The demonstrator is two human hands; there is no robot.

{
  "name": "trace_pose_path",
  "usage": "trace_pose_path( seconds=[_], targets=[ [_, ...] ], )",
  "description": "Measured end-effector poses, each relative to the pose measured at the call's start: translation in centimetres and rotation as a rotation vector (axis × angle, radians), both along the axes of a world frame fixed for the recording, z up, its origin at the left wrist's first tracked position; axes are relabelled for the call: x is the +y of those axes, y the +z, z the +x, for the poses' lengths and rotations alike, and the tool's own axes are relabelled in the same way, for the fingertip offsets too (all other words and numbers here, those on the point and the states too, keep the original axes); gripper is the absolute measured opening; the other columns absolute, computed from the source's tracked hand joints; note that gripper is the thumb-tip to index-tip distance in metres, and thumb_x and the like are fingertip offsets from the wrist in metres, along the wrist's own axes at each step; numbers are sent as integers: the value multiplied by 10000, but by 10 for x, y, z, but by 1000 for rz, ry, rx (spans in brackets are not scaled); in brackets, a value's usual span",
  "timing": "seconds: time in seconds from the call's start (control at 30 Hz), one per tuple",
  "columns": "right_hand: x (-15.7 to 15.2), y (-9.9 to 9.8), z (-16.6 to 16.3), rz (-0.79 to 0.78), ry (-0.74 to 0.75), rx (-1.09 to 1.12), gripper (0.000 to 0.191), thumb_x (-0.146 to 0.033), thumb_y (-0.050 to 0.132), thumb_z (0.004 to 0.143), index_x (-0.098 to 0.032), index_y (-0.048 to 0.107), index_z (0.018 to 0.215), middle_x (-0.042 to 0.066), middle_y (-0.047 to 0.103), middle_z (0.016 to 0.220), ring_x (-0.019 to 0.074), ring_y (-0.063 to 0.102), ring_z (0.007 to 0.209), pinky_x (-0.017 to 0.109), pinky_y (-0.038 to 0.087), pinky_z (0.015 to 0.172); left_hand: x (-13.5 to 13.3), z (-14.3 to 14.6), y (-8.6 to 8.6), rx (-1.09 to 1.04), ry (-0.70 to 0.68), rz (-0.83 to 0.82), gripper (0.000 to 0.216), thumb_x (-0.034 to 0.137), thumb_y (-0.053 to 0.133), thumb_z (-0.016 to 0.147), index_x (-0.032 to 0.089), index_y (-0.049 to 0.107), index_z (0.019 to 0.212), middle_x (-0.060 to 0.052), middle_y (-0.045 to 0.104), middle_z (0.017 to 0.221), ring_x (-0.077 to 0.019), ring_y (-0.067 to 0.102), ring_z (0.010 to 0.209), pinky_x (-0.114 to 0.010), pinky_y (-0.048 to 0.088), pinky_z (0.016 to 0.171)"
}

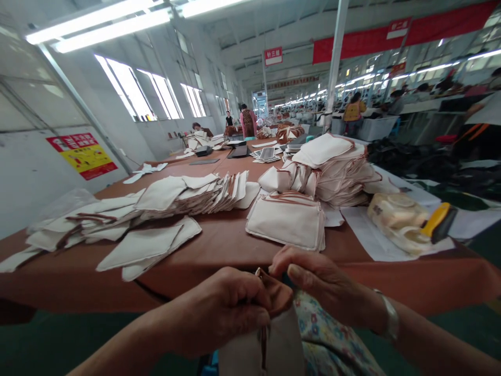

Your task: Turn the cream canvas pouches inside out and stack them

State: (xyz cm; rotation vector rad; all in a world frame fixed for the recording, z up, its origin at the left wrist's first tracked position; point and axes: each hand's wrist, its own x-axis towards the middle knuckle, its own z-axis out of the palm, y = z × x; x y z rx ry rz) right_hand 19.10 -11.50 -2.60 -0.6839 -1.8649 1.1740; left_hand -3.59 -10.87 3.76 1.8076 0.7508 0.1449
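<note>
A cream fabric pouch with brown trim and a zipper is held low in front of me, over a flower-patterned cloth. My left hand is closed on its upper left part, thumb across the front near the zipper. My right hand is at the pouch's upper right corner, fingers curled beside the brown trim; what they pinch, if anything, is hidden. Just beyond, on the brown-covered table, lies a short stack of similar cream pouches.
More cream pieces are spread along the left. A tall pile stands to the right. A plastic container with a yellow-handled brush sits on white paper at the right edge. People are farther back.
</note>
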Motion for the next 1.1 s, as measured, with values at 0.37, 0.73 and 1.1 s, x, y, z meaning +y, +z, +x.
trace_pose_path(
  seconds=[0.37,0.73,1.1],
  targets=[
    [9,-11,-8,-44,262,-122,298,-375,482,940,-148,509,750,-16,436,710,109,369,640,218,329,572,4,-5,14,326,-14,318,106,237,542,897,189,578,810,51,536,757,-91,457,683,-174,322,582],
    [19,5,0,-37,289,-177,192,-289,473,953,-133,576,906,0,513,822,116,444,724,211,390,664,8,8,-4,291,26,587,152,227,522,910,188,528,763,41,561,747,-99,470,665,-215,291,591],
    [25,-9,5,-106,228,-130,359,-420,518,938,-98,607,807,-4,497,712,103,407,633,211,326,562,33,-14,-8,56,81,-128,576,653,516,833,104,659,935,-24,562,788,-127,447,672,-208,320,562]
  ],
)
